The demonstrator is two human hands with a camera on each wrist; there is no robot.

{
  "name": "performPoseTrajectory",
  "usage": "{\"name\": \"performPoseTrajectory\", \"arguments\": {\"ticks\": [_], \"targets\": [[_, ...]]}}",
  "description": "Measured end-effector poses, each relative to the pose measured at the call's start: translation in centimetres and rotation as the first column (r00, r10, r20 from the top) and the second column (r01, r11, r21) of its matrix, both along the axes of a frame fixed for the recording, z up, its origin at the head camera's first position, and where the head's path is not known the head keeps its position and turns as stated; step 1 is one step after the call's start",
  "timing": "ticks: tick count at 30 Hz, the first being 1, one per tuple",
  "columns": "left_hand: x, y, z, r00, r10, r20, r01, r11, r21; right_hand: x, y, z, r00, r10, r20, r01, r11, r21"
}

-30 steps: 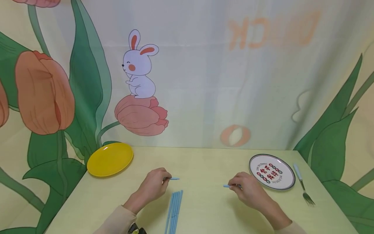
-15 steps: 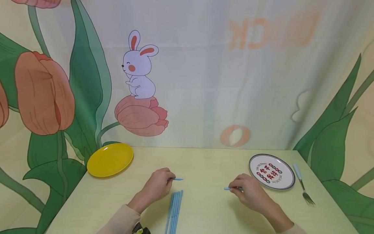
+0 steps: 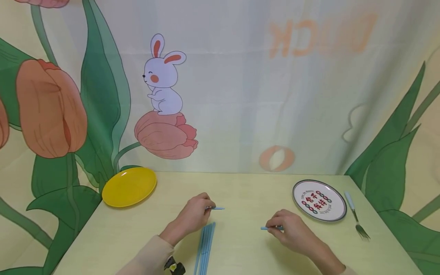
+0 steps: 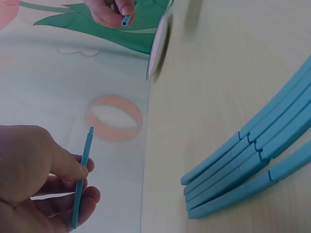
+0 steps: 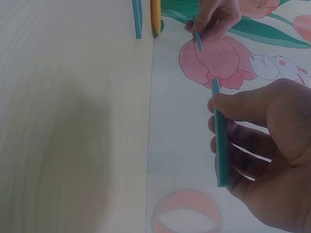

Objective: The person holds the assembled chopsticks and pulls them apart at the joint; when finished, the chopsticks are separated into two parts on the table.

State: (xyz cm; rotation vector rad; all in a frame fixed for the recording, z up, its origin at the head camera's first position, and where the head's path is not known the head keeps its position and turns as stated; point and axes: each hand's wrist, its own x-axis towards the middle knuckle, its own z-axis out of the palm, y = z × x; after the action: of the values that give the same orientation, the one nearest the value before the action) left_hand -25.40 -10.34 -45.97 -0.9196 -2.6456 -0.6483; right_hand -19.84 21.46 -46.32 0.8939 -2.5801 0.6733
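Note:
My left hand pinches a short light-blue stick between thumb and fingers, above the table. A narrower peg shows at the stick's upper end in the left wrist view. Across from it, my right hand holds another short blue stick between thumb and fingertips. In the left wrist view a small square hole shows in the near end of that right-hand stick. The two sticks are apart, roughly facing each other. Below the left hand, several long jointed blue sticks lie side by side on the table.
A yellow plate stands at the table's back left. At the right are a white plate with red print and a fork with a pale blue handle. A printed curtain hangs along the table's back edge.
My left hand has moved to the right with its stick. My right hand has come slightly nearer to me, still holding its stick. The gap between the sticks has narrowed.

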Motion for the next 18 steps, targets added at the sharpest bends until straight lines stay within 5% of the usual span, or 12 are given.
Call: {"name": "performPoseTrajectory", "arguments": {"ticks": [11,18], "targets": [[-0.4,1.1,-0.2,0.997,-0.066,0.043,0.067,0.997,-0.026,0.6,0.0,-0.4,0.997,0.059,0.044,-0.06,0.998,0.011],[-0.6,2.1,-0.2,0.996,-0.054,0.073,0.058,0.997,-0.055,0.9,0.2,-0.6,0.992,0.123,0.022,-0.123,0.992,0.01]]}}
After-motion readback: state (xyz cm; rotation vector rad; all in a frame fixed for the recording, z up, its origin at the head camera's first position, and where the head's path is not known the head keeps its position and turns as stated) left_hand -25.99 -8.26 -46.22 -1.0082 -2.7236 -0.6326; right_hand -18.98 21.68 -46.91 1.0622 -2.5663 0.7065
